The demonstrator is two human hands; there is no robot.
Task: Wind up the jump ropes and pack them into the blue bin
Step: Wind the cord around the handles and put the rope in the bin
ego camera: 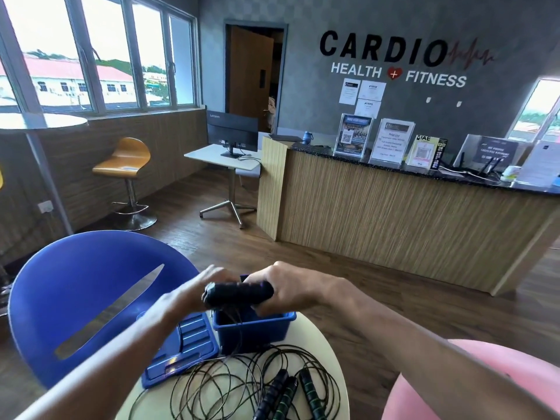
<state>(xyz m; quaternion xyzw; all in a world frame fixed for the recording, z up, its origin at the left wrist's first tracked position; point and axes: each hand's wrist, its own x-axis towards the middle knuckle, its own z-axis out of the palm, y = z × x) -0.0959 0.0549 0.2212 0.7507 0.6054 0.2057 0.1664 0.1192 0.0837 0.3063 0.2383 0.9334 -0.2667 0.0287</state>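
Observation:
My right hand (288, 287) grips the black handles (239, 294) of one jump rope, held above the open blue bin (251, 331). Its thin cord hangs down in front of the bin to the table. My left hand (200, 287) is at the left end of the handles with fingers stretched forward; its grip is hidden. Loose black cord (230, 386) lies in tangled loops on the round cream table (330, 353). Three more black handles with green bands (288, 395) lie on the table near the front edge.
The bin's blue lid (181, 350) lies flat to the left of the bin. A blue chair (75, 292) stands left of the table and a pink ball (472, 386) sits at the right. A wooden reception counter (409, 219) lies further back.

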